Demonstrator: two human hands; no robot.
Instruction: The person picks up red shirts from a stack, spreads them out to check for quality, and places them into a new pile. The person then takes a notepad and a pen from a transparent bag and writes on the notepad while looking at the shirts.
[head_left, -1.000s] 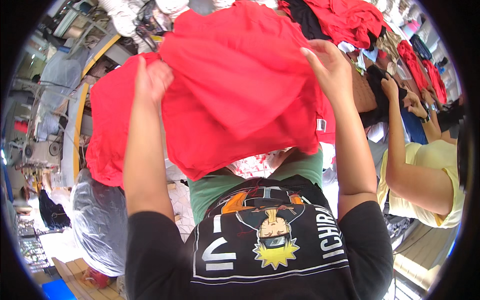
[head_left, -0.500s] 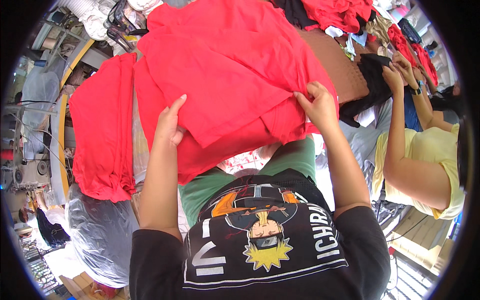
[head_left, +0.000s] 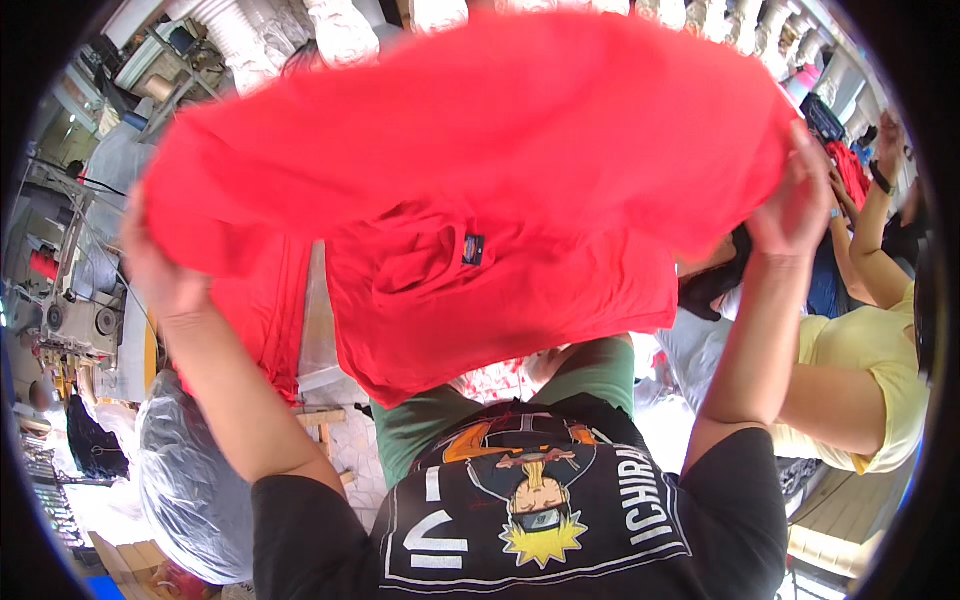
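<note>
Both hands [head_left: 793, 212] hold red cloth [head_left: 470, 130] spread wide abv red garment [head_left: 545, 300] w/ dk label [head_left: 473, 250].

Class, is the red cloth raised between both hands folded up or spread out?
Spread out: the red cloth stretches from left hand to right hand; whether it is doubled, I cannot tell.

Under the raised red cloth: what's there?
A red garment with a dark label, and more red fabric to its left, show below the raised red cloth; their far parts are covered.
</note>
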